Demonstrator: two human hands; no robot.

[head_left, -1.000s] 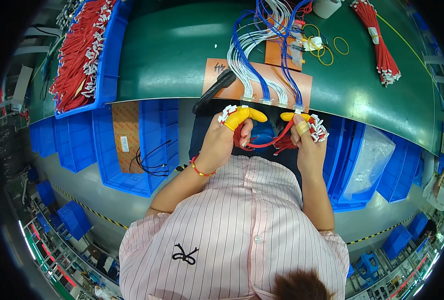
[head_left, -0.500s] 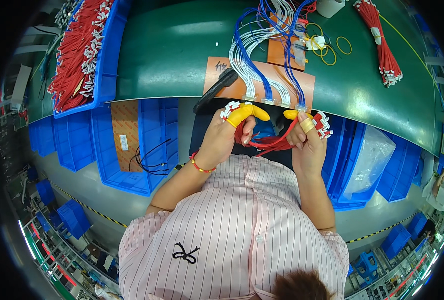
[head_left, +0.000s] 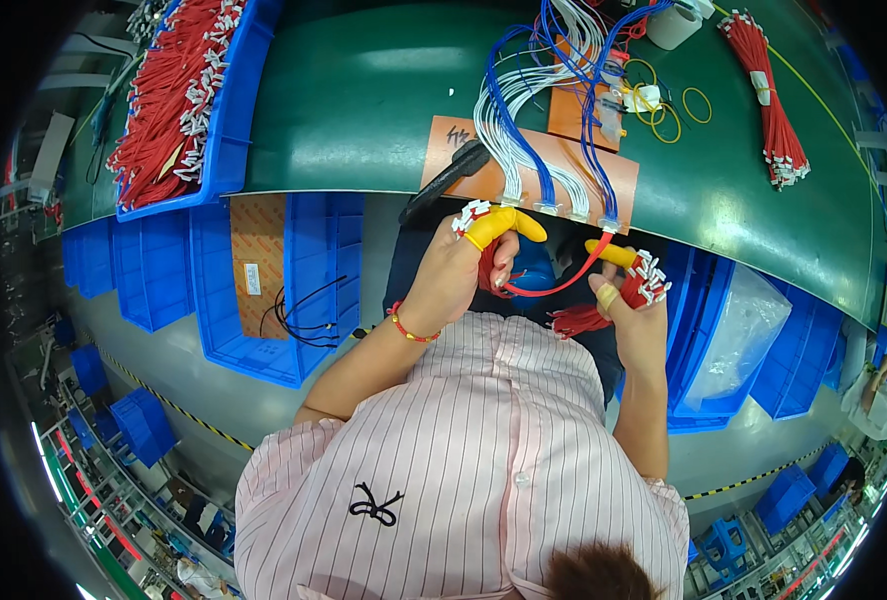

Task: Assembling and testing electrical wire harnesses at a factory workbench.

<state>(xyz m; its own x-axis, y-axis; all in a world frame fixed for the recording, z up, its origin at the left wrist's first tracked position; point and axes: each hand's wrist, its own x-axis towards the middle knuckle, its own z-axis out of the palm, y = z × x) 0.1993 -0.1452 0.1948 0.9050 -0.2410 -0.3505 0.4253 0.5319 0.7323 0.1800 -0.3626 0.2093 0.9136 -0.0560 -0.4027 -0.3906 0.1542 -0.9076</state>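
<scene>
Left hand (head_left: 449,277) is gripping red wires (head_left: 487,267), right hand (head_left: 638,322) another bunch (head_left: 648,280); cable (head_left: 575,281) is likely joining socket (head_left: 610,226), next needing straight seating.

1. The bench (head_left: 354,120) has a glossy green top.
2. A blue bin (head_left: 232,150) stands at its left.
3. An orange board (head_left: 571,152) lies along the front edge.
4. Thin yellow rings (head_left: 710,106) lie farther back.
5. A banded red cable bundle (head_left: 770,118) lies toward the right.
</scene>
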